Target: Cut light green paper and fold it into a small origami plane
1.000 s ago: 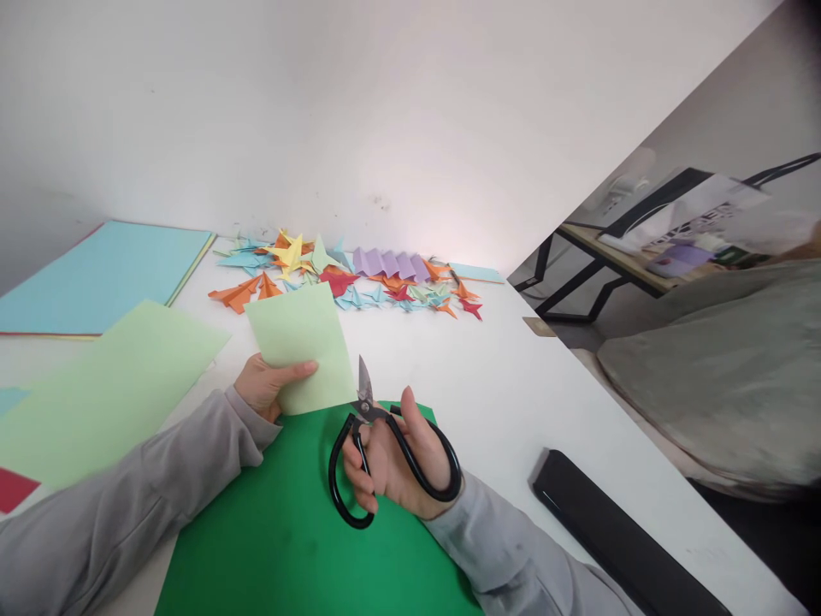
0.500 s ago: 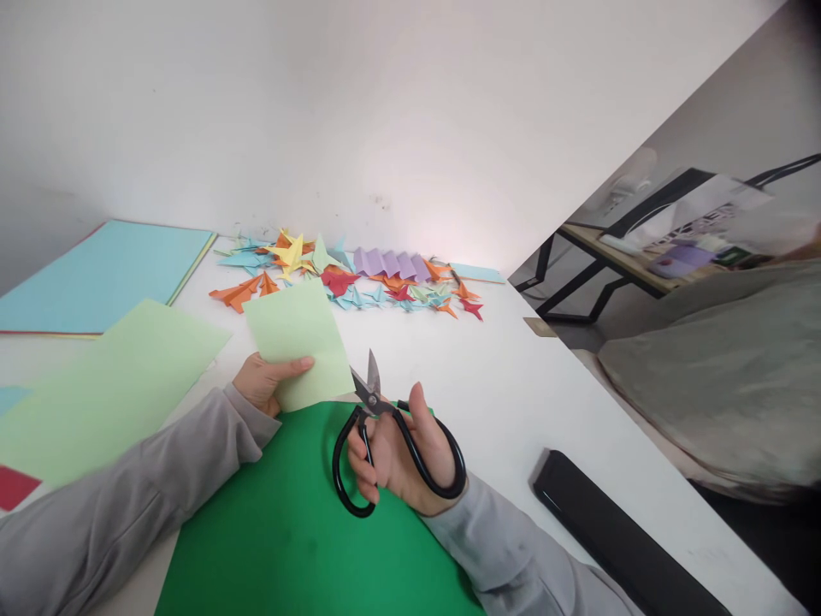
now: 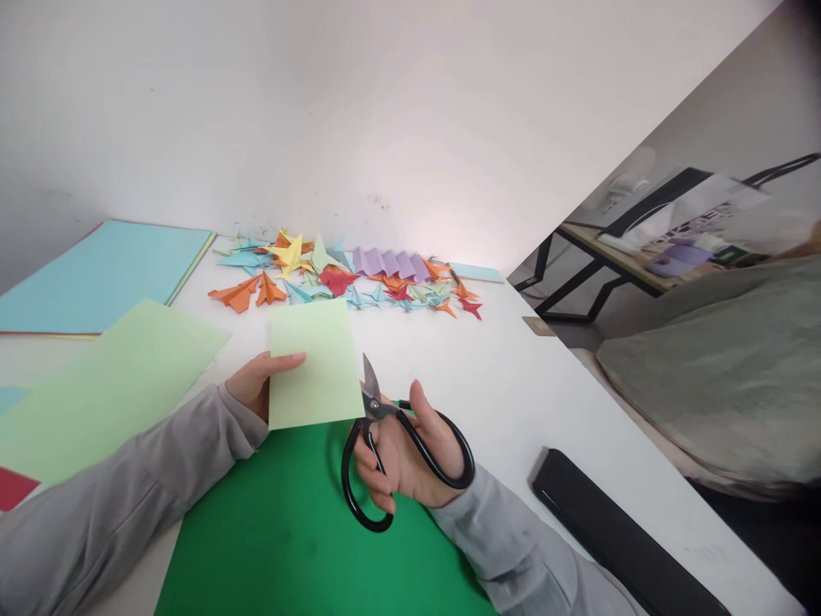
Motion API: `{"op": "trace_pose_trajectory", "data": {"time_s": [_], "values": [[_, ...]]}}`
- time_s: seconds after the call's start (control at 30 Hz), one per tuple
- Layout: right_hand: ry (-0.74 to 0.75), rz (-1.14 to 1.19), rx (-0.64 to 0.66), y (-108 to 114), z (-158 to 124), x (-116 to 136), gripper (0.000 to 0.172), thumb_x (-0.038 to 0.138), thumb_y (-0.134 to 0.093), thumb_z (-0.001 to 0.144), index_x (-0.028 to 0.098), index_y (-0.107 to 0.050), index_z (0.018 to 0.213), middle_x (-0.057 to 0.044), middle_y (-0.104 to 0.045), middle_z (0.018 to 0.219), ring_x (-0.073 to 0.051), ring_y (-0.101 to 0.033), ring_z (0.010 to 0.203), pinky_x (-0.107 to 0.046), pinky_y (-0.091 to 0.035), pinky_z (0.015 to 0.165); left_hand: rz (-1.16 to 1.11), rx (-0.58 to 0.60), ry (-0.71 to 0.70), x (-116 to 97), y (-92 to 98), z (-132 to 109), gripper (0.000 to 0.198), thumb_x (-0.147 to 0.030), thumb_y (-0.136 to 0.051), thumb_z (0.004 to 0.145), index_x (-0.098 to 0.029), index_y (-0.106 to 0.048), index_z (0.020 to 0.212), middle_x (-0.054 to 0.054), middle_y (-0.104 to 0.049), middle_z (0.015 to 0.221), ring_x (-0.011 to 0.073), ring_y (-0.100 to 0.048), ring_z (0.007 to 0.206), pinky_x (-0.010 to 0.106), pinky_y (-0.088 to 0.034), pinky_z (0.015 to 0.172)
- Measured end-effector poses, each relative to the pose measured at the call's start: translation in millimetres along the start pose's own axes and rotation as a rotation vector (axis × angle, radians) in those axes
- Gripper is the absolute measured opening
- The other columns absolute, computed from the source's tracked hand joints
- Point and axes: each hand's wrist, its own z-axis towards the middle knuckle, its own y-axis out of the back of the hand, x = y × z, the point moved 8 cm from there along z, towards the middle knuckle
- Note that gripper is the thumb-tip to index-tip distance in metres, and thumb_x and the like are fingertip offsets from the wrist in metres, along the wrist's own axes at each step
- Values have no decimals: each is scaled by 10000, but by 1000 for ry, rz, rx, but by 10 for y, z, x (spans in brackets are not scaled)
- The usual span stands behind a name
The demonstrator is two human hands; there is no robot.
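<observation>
My left hand (image 3: 256, 382) pinches a small light green paper piece (image 3: 313, 364) by its left edge and holds it above the table. My right hand (image 3: 405, 449) grips black-handled scissors (image 3: 385, 445), fingers through the loops. The short blades point up and touch the paper's lower right corner. Both hands hover over a dark green sheet (image 3: 288, 530) lying at the near edge of the white table (image 3: 500, 385).
A large light green sheet (image 3: 109, 385) lies at the left, with a stack of blue sheets (image 3: 103, 274) behind it and a red corner (image 3: 13, 488) at the left edge. Several folded paper figures (image 3: 346, 278) lie by the wall. A black flat case (image 3: 616, 539) lies at the right.
The small paper has turned more square to me and shifted right and down. The scissors hand moved slightly right and down, blades now at the paper's corner.
</observation>
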Motion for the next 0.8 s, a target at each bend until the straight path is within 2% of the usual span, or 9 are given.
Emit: {"op": "trace_pose_trajectory", "data": {"time_s": [0.1,0.2,0.3,0.43,0.63,0.8], "values": [[-3,-2,12,-17,-4,-1,579,748,-241,809,291,-373,1139,13,-576,718,-126,-516,508,-213,-326,455,7,-24,50,11,43,13,372,-263,-740,587,-114,-708,926,182,-721,868,357,-686,816,432,-575,659],[-11,-4,15,-25,-5,-10,586,755,-267,798,251,-425,1054,9,-572,720,-118,-517,510,-208,-314,454,57,-11,13,-8,40,35,400,-206,-758,559,-116,-703,946,180,-721,864,357,-687,789,434,-573,640],[-17,-2,19,-26,-10,-16,589,756,-285,793,232,-454,1003,9,-570,714,-120,-523,511,-212,-319,448,84,-10,-20,-27,34,43,407,-147,-752,561,-120,-693,962,157,-728,850,332,-693,771,416,-579,645],[-30,9,16,-17,-19,-37,602,756,-303,788,194,-491,896,-8,-571,724,-121,-524,521,-223,-328,436,137,-35,25,-38,57,41,423,-68,-705,602,-102,-662,1022,132,-735,814,290,-699,726,364,-584,605],[-14,3,-5,16,-21,-54,588,742,-294,802,199,-481,926,-12,-581,715,-133,-525,516,-239,-351,424,147,-40,48,-30,81,57,440,-49,-646,663,-92,-625,1101,121,-736,838,267,-701,726,327,-583,575],[-1,-31,23,18,-19,-48,613,721,-319,813,151,-539,854,-34,-564,708,-123,-506,524,-238,-356,417,108,-32,18,2,71,60,496,-56,-672,652,-89,-599,1141,128,-732,868,269,-700,740,346,-592,626]]}}
